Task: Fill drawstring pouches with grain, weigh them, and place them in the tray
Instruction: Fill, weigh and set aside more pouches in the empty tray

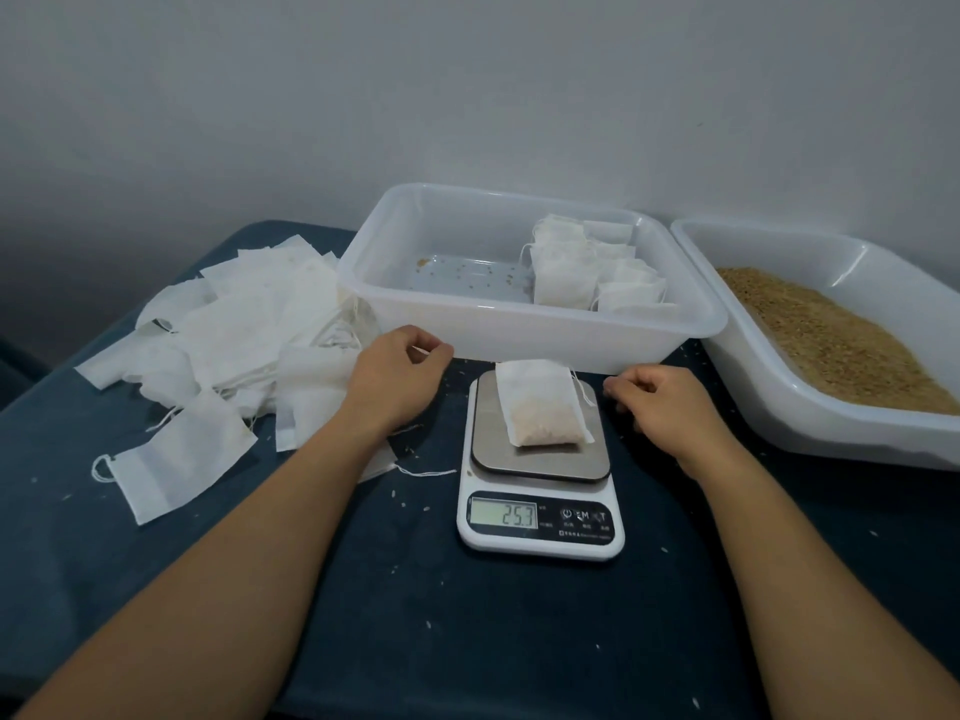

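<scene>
Filled pouch [537, 405] lies on the scale [540, 459], long axis running away from us toward the tray [530, 324] just behind; display reads 25.3. Our left hand [397, 376] and right hand [657, 402] flank it, both loosely curled, holding nothing we can see. We judge the right hand slightly nearer for the lift; the drawstring trails that side.

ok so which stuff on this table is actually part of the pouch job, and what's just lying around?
Part of the job:
filled pouch lying on the scale, display 25.3
tray holding finished pouches
grain bin
pile of empty pouches
left hand and right hand, either side of the scale, holding nothing

Just lying about:
spilled grains on the dark tabletop
</scene>
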The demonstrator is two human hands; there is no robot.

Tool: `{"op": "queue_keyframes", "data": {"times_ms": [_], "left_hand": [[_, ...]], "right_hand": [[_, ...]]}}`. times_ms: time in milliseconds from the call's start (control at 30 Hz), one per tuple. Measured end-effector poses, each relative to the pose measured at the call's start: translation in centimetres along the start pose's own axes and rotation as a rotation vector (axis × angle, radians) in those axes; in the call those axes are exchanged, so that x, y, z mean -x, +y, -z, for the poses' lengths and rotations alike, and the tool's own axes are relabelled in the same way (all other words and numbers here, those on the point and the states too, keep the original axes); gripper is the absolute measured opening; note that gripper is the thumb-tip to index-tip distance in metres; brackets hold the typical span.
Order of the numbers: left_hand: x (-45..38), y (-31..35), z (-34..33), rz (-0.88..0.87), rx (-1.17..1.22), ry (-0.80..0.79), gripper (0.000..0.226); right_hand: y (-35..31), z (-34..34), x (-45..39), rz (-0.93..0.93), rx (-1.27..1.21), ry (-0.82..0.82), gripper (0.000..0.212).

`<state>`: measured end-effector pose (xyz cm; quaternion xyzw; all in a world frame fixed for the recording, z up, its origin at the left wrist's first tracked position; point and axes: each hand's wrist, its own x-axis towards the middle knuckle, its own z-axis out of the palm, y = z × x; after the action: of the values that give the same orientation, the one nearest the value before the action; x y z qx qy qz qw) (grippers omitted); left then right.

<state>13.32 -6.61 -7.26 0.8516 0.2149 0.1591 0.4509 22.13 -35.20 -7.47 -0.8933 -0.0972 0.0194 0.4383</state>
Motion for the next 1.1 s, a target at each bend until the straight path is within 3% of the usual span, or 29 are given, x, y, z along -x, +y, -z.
{"op": "queue_keyframes", "data": {"times_ms": [567,800,933,1100], "left_hand": [[-0.4,-0.7,0.2,-0.053,-0.139,-0.074,0.008],[-0.3,-0.9,-0.1,-0.067,-0.195,-0.075,0.008],[-0.2,-1.0,-0.2,-0.059,-0.181,-0.080,0.009],[0.0,-0.8,0.0,-0.065,-0.183,-0.081,0.008]], "right_hand": [[0.1,-0.2,0.0,0.030,-0.015,0.053,0.021],[-2.9,-1.0,1.2,0.214,-0.066,-0.004,0.043],[-4.1,-1.8,1.1,0.241,-0.003,-0.027,0.021],[-4.6,-2.1,1.0,0.199,0.151,-0.020,0.016]]}}
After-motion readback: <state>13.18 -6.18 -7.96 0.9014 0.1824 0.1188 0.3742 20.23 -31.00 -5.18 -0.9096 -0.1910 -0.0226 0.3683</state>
